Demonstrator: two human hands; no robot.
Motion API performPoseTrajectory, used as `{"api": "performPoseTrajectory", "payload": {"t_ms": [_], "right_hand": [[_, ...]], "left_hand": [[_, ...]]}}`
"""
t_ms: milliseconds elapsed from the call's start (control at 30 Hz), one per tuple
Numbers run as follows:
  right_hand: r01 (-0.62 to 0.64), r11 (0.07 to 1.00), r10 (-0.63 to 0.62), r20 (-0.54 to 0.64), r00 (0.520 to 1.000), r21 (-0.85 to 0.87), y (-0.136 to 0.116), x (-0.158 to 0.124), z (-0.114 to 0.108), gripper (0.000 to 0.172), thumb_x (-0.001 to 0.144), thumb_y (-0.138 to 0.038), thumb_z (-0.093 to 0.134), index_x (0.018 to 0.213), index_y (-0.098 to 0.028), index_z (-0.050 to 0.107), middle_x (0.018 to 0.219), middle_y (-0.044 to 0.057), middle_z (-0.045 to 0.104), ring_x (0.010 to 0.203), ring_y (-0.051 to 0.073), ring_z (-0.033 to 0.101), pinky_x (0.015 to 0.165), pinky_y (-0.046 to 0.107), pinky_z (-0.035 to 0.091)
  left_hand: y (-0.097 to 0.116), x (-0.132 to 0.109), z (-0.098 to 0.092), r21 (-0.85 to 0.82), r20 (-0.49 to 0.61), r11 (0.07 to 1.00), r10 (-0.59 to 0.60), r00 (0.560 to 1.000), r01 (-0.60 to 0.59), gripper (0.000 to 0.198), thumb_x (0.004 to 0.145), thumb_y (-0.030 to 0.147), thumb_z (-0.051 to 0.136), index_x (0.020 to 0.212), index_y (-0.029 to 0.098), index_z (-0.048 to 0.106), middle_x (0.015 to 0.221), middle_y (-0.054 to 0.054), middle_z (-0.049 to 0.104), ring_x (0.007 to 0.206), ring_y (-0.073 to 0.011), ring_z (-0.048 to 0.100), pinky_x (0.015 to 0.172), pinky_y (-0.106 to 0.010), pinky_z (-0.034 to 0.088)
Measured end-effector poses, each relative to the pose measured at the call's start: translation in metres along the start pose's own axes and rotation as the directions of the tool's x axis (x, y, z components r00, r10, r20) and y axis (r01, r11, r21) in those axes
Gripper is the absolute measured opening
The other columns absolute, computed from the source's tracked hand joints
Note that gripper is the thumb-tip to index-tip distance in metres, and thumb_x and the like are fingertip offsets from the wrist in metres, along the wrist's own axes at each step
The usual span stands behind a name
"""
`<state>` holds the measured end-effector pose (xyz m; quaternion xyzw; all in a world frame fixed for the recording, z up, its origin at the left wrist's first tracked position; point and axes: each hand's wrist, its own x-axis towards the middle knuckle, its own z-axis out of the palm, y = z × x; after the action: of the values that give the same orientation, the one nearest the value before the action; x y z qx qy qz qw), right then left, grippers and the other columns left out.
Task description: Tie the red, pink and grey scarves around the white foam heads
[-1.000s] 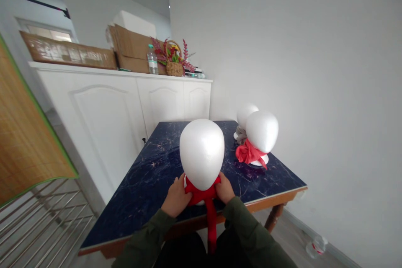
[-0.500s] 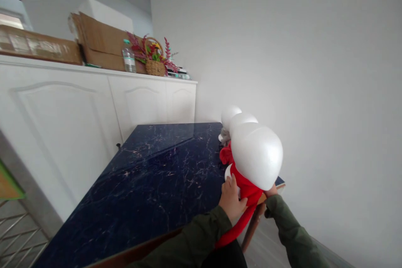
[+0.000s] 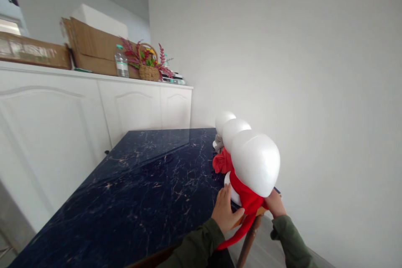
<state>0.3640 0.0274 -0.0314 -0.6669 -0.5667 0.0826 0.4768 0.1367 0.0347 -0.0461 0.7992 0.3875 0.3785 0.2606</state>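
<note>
White dummy head (image 3: 259,161) is at the counter's (image 3: 141,188) near right corner, front of a row of three. Red scarf (image 3: 246,197) around its neck, loose end hanging past the counter edge. Left hand (image 3: 225,209): grip apart, fingers against the near side of the head's white base, thumb at the scarf. Right hand (image 3: 275,204): on the opposite side, under the head at the scarf; fingertips hidden, can't tell if grip is clamped. Behind it: middle head (image 3: 234,132) with red cloth (image 3: 221,162), then rear head (image 3: 223,119) with grey cloth (image 3: 219,143). White cabinet (image 3: 135,109) beyond the counter.
</note>
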Motion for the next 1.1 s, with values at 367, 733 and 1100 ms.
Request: {"api": "performPoseTrajectory", "payload": {"t_ms": [367,733,1100], "right_hand": [[-0.095,0.966,0.066,0.126,0.990,0.241,-0.004,-0.039,0.007,0.040,0.062,-0.022,0.048,0.101,-0.015,0.057,0.099,0.009,0.067,0.094,0.025,0.062,0.082,0.037,0.049],[-0.175,0.978,0.176,-0.004,0.984,0.117,-0.017,-0.048,0.018,0.038,0.062,-0.024,0.044,0.096,-0.014,0.056,0.090,0.008,0.067,0.081,0.021,0.064,0.071,0.031,0.050],[-0.141,0.970,0.129,-0.074,0.989,-0.199,-0.011,-0.032,0.000,0.022,0.064,-0.026,0.047,0.078,-0.016,0.060,0.076,0.005,0.065,0.071,0.020,0.060,0.064,0.029,0.046]], "left_hand": [[-0.006,-0.016,-0.012,-0.064,-0.033,0.997,0.046,0.998,-0.048,0.073,0.073,0.028,0.054,0.135,0.006,0.025,0.139,-0.019,0.029,0.129,-0.0274,0.026,0.107,-0.044,0.023],[0.017,-0.025,-0.014,0.020,-0.142,0.991,0.132,0.981,-0.131,0.050,0.065,0.026,0.062,0.111,0.016,0.046,0.107,-0.010,0.053,0.103,-0.0245,0.047,0.093,-0.041,0.038],[0.043,0.028,-0.001,-0.676,0.076,0.696,-0.259,0.963,0.241,0.013,0.071,0.019,0.044,0.077,0.014,0.055,0.074,-0.005,0.060,0.076,-0.0175,0.057,0.073,-0.031,0.044]]}}
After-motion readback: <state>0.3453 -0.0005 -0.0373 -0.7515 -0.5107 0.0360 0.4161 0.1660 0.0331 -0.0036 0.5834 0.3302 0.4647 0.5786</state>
